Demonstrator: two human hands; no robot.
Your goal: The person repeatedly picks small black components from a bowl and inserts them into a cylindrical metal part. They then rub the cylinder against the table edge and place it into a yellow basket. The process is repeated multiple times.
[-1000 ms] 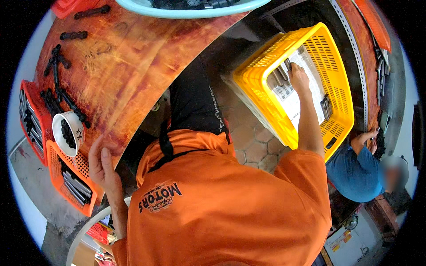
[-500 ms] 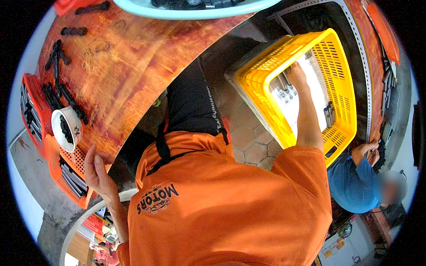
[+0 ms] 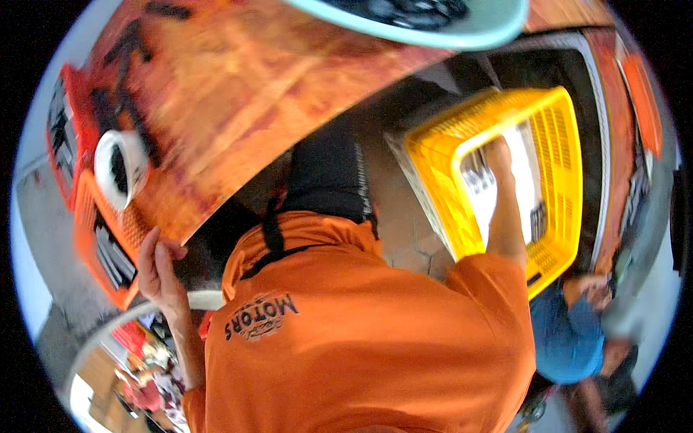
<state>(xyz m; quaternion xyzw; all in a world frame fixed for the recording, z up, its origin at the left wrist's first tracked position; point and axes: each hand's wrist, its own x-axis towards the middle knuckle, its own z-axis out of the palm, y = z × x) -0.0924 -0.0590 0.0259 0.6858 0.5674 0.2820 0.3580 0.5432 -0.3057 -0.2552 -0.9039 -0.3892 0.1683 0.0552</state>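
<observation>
My right hand (image 3: 499, 155) reaches down into a yellow plastic basket (image 3: 569, 159) on my right. Its fingers are blurred and partly hidden, beside short dark rod-like parts (image 3: 478, 177) on a white sheet (image 3: 494, 206) lining the basket. I cannot make out whether it grips one. Another small group of dark parts (image 3: 538, 220) lies farther along the same sheet. My left hand (image 3: 160, 270) holds nothing, its fingers stretched out and apart near the table's edge, next to an orange basket (image 3: 86, 216) of dark rods.
A white cup (image 3: 121, 169) with black pieces stands on the reddish-brown table (image 3: 238, 94), beside a red basket (image 3: 68, 137). Black rod parts (image 3: 126, 47) lie farther back. A teal basin (image 3: 462, 40) of black parts sits at the far edge. Another person (image 3: 570, 335) in blue works at right.
The whole view has shifted and blurred, bringing more of the teal basin into sight. My right hand stays in the yellow basket, and my left hand stays by the table edge.
</observation>
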